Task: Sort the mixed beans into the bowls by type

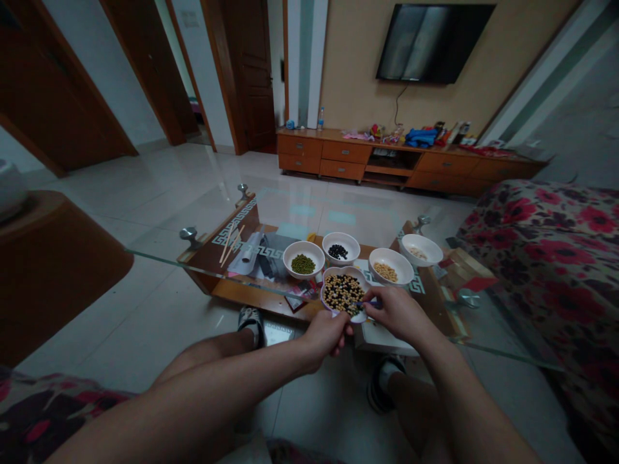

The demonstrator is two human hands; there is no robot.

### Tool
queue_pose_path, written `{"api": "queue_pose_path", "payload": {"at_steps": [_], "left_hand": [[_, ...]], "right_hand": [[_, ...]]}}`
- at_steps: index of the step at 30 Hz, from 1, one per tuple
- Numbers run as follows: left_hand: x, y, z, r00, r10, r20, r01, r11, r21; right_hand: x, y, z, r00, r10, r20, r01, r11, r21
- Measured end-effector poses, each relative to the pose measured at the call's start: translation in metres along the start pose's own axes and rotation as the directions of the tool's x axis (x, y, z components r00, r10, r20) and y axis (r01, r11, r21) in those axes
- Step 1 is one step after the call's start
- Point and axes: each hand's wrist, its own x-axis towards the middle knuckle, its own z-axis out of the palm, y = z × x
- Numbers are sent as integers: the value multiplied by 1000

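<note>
A white, purple-edged bowl of mixed beans (341, 290) stands at the near edge of the glass table, filled with yellow and black beans and a few green ones. My left hand (329, 332) is closed on its near rim. Between the fingers of my right hand (389, 310) is a slim purple utensil (370, 303), its tip among the beans; its exact kind is too small to tell. Behind stand white bowls: one of green beans (304, 263), one of black beans (338, 250), one of yellow beans (387, 270), and one of pale bits (416, 252).
Two chopsticks (233, 245) lie toward the left of the glass table (193, 219). Papers and dark items show through the glass on the lower shelf. A flower-patterned sofa (556, 258) borders the right side. Beyond the table is a long wooden cabinet (343, 161).
</note>
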Motion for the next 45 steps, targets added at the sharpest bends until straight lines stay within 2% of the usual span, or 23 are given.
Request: {"api": "queue_pose_path", "payload": {"at_steps": [13,20,26,32,35,39,45], "left_hand": [[2,-3,0,1000,-7,-6,7,1000,17],[3,-5,0,1000,5,6,-5,1000,5],[-1,0,1,1000,-17,-4,17,1000,8],[0,-1,1,1000,22,1,-22,1000,-11],[2,-4,0,1000,18,8,-18,1000,-1],[2,-4,-1,1000,17,14,-17,1000,-2],[-3,1,0,1000,14,12,-14,1000,-9]], "right_hand": [[0,1,1,1000,9,2,-9,1000,-25],[-1,0,0,1000,-16,-18,17,1000,18],[1,-5,0,992,-47,-118,51,998,31],[7,-19,1,976,-56,-212,62,998,20],[13,-27,4,960,-57,-275,66,998,24],[22,-38,9,939,-112,-326,135,990,47],[36,-55,20,909,-94,-407,136,988,75]]}}
